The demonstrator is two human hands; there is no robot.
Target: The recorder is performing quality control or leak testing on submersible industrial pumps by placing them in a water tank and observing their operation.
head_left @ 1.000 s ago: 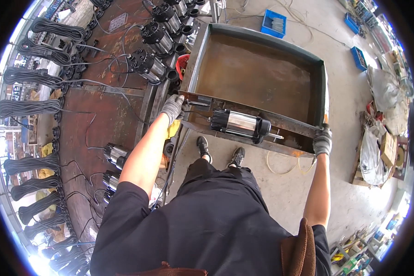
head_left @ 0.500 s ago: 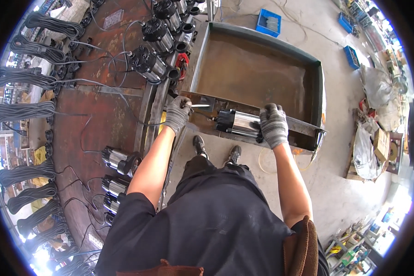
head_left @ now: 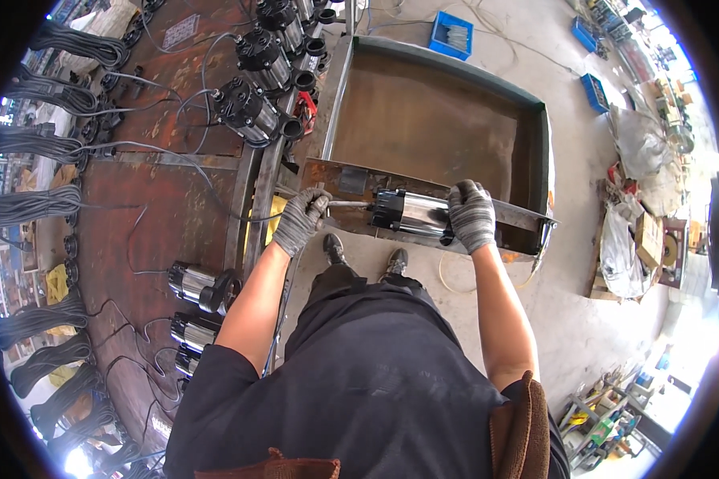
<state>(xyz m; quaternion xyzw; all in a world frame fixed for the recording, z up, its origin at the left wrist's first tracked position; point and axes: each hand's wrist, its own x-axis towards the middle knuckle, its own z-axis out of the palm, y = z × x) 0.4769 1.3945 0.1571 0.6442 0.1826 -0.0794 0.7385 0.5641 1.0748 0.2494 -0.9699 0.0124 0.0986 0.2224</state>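
Observation:
A submersible pump (head_left: 417, 215) with a shiny steel body and black ends lies on its side across the near edge of the trough. My right hand (head_left: 472, 214), in a grey knit glove, is closed over its right end. My left hand (head_left: 301, 219), gloved alike, grips a slim metal wrench (head_left: 346, 204). Its far end meets the cable fitting at the pump's left end; the exact contact is too small to make out. A dark cable (head_left: 240, 215) runs from the left toward my left hand, which hides part of it.
A metal trough (head_left: 545, 152) of brownish water lies ahead. Several pumps (head_left: 248, 112) stand on the rusty table (head_left: 168, 207) at left, with others lying nearer and coiled cables (head_left: 36, 144) along its edge. Blue crates (head_left: 450, 36) sit on the floor beyond.
My left hand has brought the wrench down from above the cable to the fitting at the pump's left end. My right hand stays on the pump; the whole view has shifted slightly.

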